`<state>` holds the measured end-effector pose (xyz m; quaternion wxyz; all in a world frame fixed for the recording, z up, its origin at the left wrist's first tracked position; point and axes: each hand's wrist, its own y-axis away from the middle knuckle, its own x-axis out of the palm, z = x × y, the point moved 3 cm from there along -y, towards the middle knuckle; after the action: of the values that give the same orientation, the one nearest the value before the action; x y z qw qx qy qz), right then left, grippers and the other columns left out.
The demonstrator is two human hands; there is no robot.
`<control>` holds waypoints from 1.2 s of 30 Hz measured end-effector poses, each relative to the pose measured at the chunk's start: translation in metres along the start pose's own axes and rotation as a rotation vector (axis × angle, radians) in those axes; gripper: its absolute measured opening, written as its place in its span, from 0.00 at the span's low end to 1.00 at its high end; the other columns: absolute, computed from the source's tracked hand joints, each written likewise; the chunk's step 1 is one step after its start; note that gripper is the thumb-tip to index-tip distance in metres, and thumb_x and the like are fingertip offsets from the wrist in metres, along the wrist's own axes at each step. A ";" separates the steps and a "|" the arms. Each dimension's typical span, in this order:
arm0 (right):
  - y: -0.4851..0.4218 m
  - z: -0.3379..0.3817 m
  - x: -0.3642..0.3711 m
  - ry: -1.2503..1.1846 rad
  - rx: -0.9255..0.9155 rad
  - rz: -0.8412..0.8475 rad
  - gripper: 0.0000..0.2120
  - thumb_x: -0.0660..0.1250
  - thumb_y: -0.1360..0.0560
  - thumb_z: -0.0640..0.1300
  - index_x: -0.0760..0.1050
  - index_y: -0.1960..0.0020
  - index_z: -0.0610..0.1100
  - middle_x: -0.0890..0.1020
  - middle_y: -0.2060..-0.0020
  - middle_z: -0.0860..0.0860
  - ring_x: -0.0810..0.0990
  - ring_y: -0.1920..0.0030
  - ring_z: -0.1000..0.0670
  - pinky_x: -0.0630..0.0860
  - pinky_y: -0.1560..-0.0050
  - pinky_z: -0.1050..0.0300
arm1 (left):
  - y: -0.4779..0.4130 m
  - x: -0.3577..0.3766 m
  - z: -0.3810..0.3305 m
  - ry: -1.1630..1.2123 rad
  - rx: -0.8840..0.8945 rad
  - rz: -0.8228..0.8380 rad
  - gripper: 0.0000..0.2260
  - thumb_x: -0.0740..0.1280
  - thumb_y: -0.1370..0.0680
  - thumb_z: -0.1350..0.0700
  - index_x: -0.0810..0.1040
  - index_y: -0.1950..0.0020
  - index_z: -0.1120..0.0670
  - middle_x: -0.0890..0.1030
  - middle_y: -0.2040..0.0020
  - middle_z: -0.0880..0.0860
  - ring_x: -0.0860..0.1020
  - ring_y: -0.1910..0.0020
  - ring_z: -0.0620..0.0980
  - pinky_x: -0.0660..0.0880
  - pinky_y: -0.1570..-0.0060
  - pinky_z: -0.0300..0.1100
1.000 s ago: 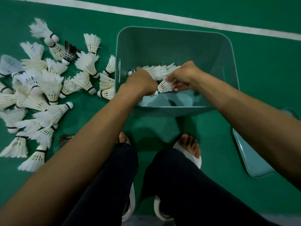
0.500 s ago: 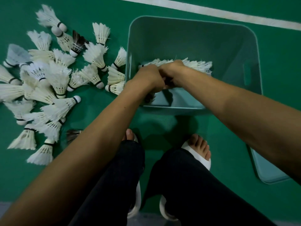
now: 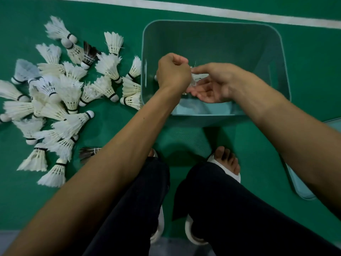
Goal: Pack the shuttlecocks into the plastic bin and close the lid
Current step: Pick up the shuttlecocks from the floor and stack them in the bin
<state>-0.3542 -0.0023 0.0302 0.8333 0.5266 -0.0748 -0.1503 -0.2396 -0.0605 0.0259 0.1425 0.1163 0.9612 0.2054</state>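
The teal plastic bin (image 3: 276,52) stands open on the green floor in front of me. Both my hands are over its near left part. My left hand (image 3: 172,72) is curled round a short stack of white shuttlecocks (image 3: 196,79); a cork tip pokes out to its left. My right hand (image 3: 212,85) holds the blurred feather end, with the thumb on top and the fingers underneath. Most of the stack is hidden by the hands. Several loose white shuttlecocks (image 3: 70,93) lie in a heap on the floor left of the bin.
The bin's teal lid (image 3: 302,191) lies flat on the floor at the right, partly under my right forearm. Dark-feathered shuttlecocks (image 3: 89,54) lie among the heap. My knees and slippered feet (image 3: 227,163) are just before the bin. A white court line (image 3: 221,12) runs behind it.
The long row of shuttlecocks that both hands held low in the bin now shows only as a short bunch between them. The hands have lifted a little and the right palm has turned up.
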 end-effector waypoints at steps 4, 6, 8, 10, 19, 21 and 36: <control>-0.015 -0.007 0.001 -0.100 -0.024 -0.123 0.07 0.68 0.20 0.43 0.75 0.52 0.40 0.84 0.72 0.47 0.83 0.71 0.52 0.80 0.70 0.63 | 0.005 0.001 -0.002 -0.056 -0.015 0.097 0.10 0.57 0.23 0.66 0.75 0.57 0.56 0.77 0.59 0.52 0.78 0.55 0.54 0.82 0.45 0.56; -0.017 -0.008 -0.001 -0.121 -0.030 -0.151 0.05 0.68 0.21 0.38 0.77 0.56 0.40 0.84 0.73 0.48 0.82 0.72 0.54 0.80 0.71 0.64 | 0.010 0.001 -0.003 -0.028 -0.117 0.178 0.10 0.56 0.21 0.67 0.75 0.50 0.58 0.72 0.59 0.53 0.72 0.59 0.52 0.82 0.49 0.56; -0.015 -0.008 -0.008 -0.115 -0.067 -0.201 0.05 0.68 0.23 0.34 0.77 0.57 0.39 0.83 0.73 0.47 0.81 0.76 0.54 0.78 0.74 0.65 | 0.013 0.000 -0.005 -0.007 -0.234 0.226 0.13 0.55 0.18 0.66 0.77 0.39 0.61 0.72 0.55 0.54 0.71 0.60 0.50 0.84 0.60 0.48; -0.014 -0.006 -0.020 -0.080 -0.150 -0.324 0.05 0.70 0.27 0.29 0.77 0.54 0.36 0.85 0.66 0.42 0.80 0.78 0.51 0.77 0.76 0.63 | 0.010 -0.007 -0.007 -0.152 -0.211 0.219 0.14 0.55 0.17 0.64 0.75 0.34 0.62 0.76 0.47 0.57 0.75 0.58 0.50 0.84 0.64 0.46; -0.036 -0.003 -0.009 0.571 -0.130 -0.184 0.06 0.68 0.23 0.30 0.80 0.47 0.34 0.81 0.67 0.43 0.79 0.74 0.52 0.81 0.70 0.61 | 0.022 -0.005 -0.013 -1.256 0.093 0.441 0.17 0.58 0.17 0.65 0.72 0.29 0.64 0.77 0.33 0.60 0.80 0.39 0.58 0.76 0.46 0.49; -0.041 0.001 0.003 0.591 -0.134 -0.157 0.03 0.67 0.22 0.31 0.79 0.51 0.35 0.81 0.66 0.44 0.79 0.76 0.53 0.81 0.72 0.62 | 0.018 -0.004 -0.011 -1.253 0.014 0.511 0.18 0.56 0.17 0.65 0.70 0.27 0.64 0.75 0.30 0.61 0.79 0.37 0.58 0.76 0.41 0.50; -0.078 0.009 0.014 0.345 -0.270 -0.356 0.10 0.73 0.32 0.26 0.81 0.51 0.28 0.84 0.63 0.35 0.81 0.73 0.43 0.85 0.65 0.43 | -0.015 0.003 -0.002 -1.132 0.036 0.497 0.11 0.59 0.20 0.68 0.68 0.61 0.60 0.72 0.63 0.56 0.70 0.68 0.49 0.66 0.72 0.41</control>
<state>-0.3569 -0.0463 -0.0367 0.8568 0.4336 0.1826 -0.2112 -0.2456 -0.0740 0.0201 0.5762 0.4303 0.6840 0.1226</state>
